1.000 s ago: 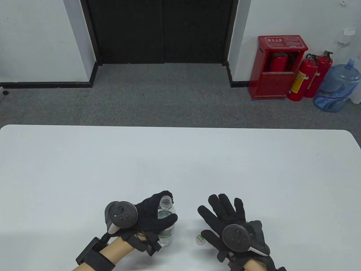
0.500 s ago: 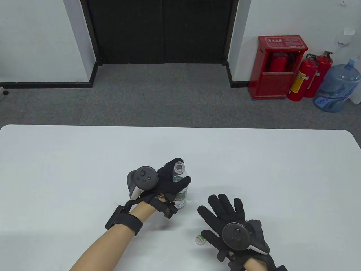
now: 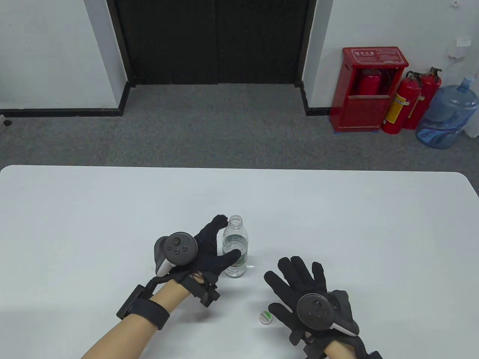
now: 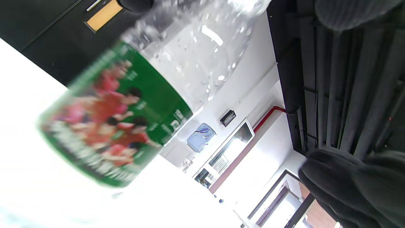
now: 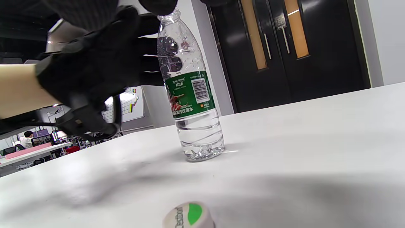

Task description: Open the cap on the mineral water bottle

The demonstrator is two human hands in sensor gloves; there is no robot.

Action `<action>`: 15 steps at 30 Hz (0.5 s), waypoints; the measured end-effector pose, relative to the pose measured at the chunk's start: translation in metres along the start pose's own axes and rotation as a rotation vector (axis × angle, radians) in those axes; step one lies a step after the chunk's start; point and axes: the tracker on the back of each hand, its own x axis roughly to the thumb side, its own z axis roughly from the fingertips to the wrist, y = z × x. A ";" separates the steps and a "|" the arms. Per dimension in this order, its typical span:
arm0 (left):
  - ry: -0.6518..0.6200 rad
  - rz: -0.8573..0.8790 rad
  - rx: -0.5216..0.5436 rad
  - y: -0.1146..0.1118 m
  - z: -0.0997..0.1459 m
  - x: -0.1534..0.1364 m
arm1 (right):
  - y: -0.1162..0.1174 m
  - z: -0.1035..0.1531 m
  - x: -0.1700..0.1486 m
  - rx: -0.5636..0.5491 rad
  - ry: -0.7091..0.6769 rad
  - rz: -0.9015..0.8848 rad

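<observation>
The clear water bottle (image 3: 235,248) with a green label stands upright on the white table (image 3: 336,224), its neck open and uncapped. It also shows in the left wrist view (image 4: 126,110) and the right wrist view (image 5: 191,95). My left hand (image 3: 226,237) is open just left of the bottle, with the thumb in front of it and the fingers behind, not gripping. The white and green cap (image 3: 265,317) lies on the table beside my right thumb and shows in the right wrist view (image 5: 189,216). My right hand (image 3: 285,285) rests flat, palm down, fingers spread.
The table's near edge lies just under my wrists. Beyond the far edge is grey carpet, with a red extinguisher cabinet (image 3: 370,88) and a blue water jug (image 3: 445,116) at the far right.
My left hand carried the bottle away from me, stood it on the table, then let go and drew back a little to the left. My right hand and the cap have stayed put.
</observation>
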 end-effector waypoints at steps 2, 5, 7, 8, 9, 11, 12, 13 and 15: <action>-0.004 -0.034 -0.027 0.007 0.022 -0.001 | 0.000 0.000 0.001 -0.002 -0.005 0.002; 0.000 -0.116 -0.054 0.018 0.050 -0.003 | 0.000 0.000 0.002 -0.003 -0.008 0.010; 0.021 -0.168 -0.084 0.025 0.066 -0.005 | 0.001 0.000 0.003 -0.003 -0.011 0.011; 0.027 -0.199 -0.103 0.028 0.075 -0.005 | 0.001 0.001 0.004 -0.005 -0.012 0.011; 0.028 -0.224 -0.119 0.030 0.080 -0.006 | 0.001 0.001 0.005 -0.005 -0.012 0.011; 0.024 -0.304 -0.174 0.032 0.094 -0.008 | 0.001 0.001 0.007 -0.005 -0.013 0.010; 0.027 -0.321 -0.196 0.032 0.098 -0.008 | 0.002 0.001 0.007 -0.003 -0.013 0.010; 0.028 -0.334 -0.236 0.031 0.104 -0.010 | 0.002 0.001 0.008 -0.003 -0.014 0.010; 0.055 -0.352 -0.265 0.028 0.111 -0.010 | 0.003 0.001 0.009 -0.001 -0.014 0.011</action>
